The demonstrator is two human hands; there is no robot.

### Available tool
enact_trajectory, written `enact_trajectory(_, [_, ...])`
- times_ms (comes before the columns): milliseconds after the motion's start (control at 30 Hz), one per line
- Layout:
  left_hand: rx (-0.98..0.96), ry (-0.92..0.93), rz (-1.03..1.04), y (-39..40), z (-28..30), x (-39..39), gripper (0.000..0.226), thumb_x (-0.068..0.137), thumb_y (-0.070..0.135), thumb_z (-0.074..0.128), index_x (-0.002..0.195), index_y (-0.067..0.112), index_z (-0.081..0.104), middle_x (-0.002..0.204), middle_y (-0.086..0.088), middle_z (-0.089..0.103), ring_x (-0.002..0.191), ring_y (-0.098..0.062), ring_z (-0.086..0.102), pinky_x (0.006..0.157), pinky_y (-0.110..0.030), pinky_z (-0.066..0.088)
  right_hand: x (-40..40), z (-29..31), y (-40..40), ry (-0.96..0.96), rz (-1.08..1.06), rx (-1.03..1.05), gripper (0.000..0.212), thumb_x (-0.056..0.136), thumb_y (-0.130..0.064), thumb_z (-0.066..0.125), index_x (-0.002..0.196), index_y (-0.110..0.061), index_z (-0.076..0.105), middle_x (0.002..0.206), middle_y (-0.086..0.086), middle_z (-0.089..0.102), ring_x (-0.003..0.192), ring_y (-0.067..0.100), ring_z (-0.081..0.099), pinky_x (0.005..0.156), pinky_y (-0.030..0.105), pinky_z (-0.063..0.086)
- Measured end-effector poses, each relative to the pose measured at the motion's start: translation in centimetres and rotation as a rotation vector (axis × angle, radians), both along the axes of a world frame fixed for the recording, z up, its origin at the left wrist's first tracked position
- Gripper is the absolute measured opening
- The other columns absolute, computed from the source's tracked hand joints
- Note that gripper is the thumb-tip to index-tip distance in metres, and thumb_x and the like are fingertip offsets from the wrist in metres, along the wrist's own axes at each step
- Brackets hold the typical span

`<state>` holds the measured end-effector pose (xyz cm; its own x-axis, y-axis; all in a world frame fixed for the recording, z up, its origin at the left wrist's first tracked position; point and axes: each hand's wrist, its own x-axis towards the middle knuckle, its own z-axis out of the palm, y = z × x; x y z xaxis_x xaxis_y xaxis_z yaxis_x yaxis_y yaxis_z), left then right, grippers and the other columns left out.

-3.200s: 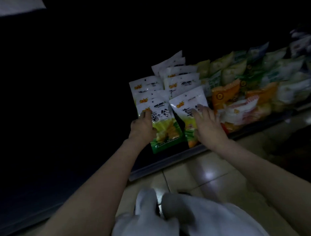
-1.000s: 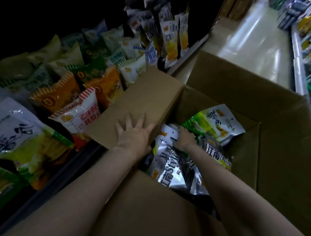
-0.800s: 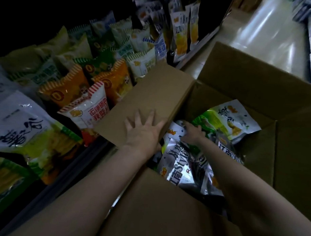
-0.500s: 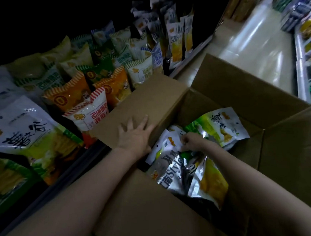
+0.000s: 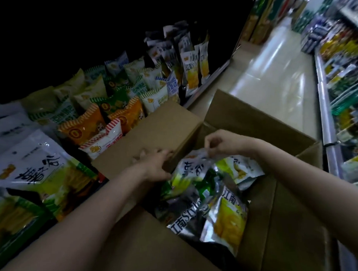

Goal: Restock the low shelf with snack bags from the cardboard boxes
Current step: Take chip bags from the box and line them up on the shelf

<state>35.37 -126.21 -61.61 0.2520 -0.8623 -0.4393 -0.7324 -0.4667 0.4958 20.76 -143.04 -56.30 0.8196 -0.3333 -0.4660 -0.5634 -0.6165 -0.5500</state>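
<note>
An open cardboard box [image 5: 260, 120] fills the middle of the head view, with several snack bags inside. My right hand [image 5: 219, 143] pinches the top edge of a white and green snack bag [image 5: 187, 171] and holds it lifted above the pile. Spread fingers of my left hand [image 5: 154, 164] rest on the box's left flap [image 5: 153, 136], right beside that bag. Silver and yellow bags [image 5: 223, 221] lie lower in the box. The low shelf [image 5: 212, 73] runs along the left, packed with bags.
On the shelf stand white and green bags [image 5: 33, 170] at the near left, orange bags [image 5: 82, 128] and a red-striped white bag [image 5: 105, 142] by the flap. A tiled aisle [image 5: 273, 71] stretches ahead. A chest cooler [image 5: 325, 120] with goods lines the right.
After arranging bags on the shelf, I turned to the box. My right hand dug among the bags, gripped the white and green one and raised it. My left hand stayed on the flap.
</note>
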Motion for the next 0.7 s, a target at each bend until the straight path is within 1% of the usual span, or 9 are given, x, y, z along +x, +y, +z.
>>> enact_trajectory(67, [-0.145,0.35,0.034,-0.6,1.6,0.0,0.063,0.085,0.023,0.067,0.139,0.025,0.036,0.144,0.002,0.035,0.132,-0.014,0.031,0.104,-0.022,0.025,-0.2,0.7,-0.1,-0.101,-0.073,-0.007,0.015,0.085,-0.004,0.064,0.073,-0.014,0.061,0.073,-0.006,0.064,0.071,0.002,0.06,0.072,0.019,0.047])
enact_trajectory(167, [-0.172,0.586,0.046,-1.3,2.6,-0.6,0.048,0.083,0.02,0.069,0.128,0.023,0.049,0.137,0.004,0.047,0.127,-0.011,0.04,0.108,-0.03,0.031,-0.8,0.2,-0.1,-0.263,-0.2,-0.043,0.013,0.085,-0.005,0.064,0.075,-0.012,0.06,0.067,-0.007,0.061,0.067,0.005,0.057,0.07,0.021,0.045])
enact_trajectory(267, [-0.359,0.43,0.132,-2.2,0.9,-1.4,0.02,0.087,0.017,0.065,0.106,0.016,0.064,0.114,-0.004,0.065,0.109,-0.018,0.058,0.091,-0.027,0.044,-1.7,-0.4,-0.7,-0.37,-0.312,0.075,0.012,0.087,-0.009,0.063,0.076,-0.012,0.061,0.06,-0.004,0.059,0.057,0.005,0.052,0.063,0.019,0.04])
enact_trajectory(333, [-0.485,0.238,0.334,-2.7,0.3,-1.3,0.012,0.092,0.019,0.057,0.089,0.015,0.068,0.093,-0.004,0.07,0.094,-0.024,0.065,0.073,-0.03,0.045,-2.4,-1.3,-1.7,-0.425,-0.424,0.138,0.01,0.09,-0.017,0.059,0.083,-0.014,0.065,0.081,0.006,0.066,0.077,0.015,0.061,0.075,0.026,0.047])
enact_trajectory(400, [-0.516,0.04,0.474,-2.9,0.1,-0.8,0.021,0.095,0.022,0.053,0.093,0.01,0.07,0.093,-0.007,0.071,0.09,-0.026,0.065,0.073,-0.035,0.047,-3.0,-3.2,-3.3,-0.434,-0.585,0.134,0.016,0.095,-0.021,0.051,0.095,-0.013,0.065,0.103,0.01,0.066,0.095,0.023,0.06,0.079,0.03,0.049])
enact_trajectory(467, [-0.547,-0.082,0.51,-2.8,-0.1,-0.2,0.022,0.094,0.022,0.052,0.097,0.01,0.071,0.096,-0.008,0.071,0.092,-0.027,0.064,0.075,-0.036,0.048,-3.4,-6.2,-5.3,-0.234,-0.563,-0.06,0.024,0.098,-0.02,0.046,0.114,-0.011,0.061,0.122,0.011,0.06,0.109,0.022,0.055,0.085,0.029,0.045])
enact_trajectory(567, [-0.587,-0.149,0.512,-2.5,-0.4,0.8,0.023,0.095,0.019,0.051,0.096,0.007,0.071,0.093,-0.011,0.07,0.088,-0.029,0.063,0.066,-0.031,0.039,-2.3,-11.2,-6.9,0.126,-0.301,-0.27,0.041,0.1,-0.019,0.041,0.14,-0.014,0.04,0.148,0.01,0.035,0.13,0.029,0.04,0.104,0.037,0.037])
enact_trajectory(633, [-0.607,-0.17,0.53,-2.2,-0.8,1.6,0.023,0.094,0.018,0.052,0.093,0.003,0.07,0.089,-0.015,0.069,0.082,-0.029,0.062,0.062,-0.028,0.033,-0.7,-13.7,-6.6,0.285,-0.129,-0.384,0.055,0.097,-0.01,0.042,0.148,-0.019,0.023,0.156,0.009,0.015,0.132,0.034,0.036,0.103,0.041,0.039])
enact_trajectory(700, [-0.592,-0.167,0.555,-1.8,-1.3,2.2,0.023,0.094,0.017,0.052,0.091,0.001,0.069,0.079,-0.013,0.065,0.067,-0.02,0.057,0.053,-0.021,0.032,0.9,-14.8,-5.8,0.412,-0.036,-0.467,0.067,0.093,-0.002,0.041,0.15,-0.024,0.013,0.157,0.007,0.009,0.13,0.036,0.038,0.097,0.042,0.045])
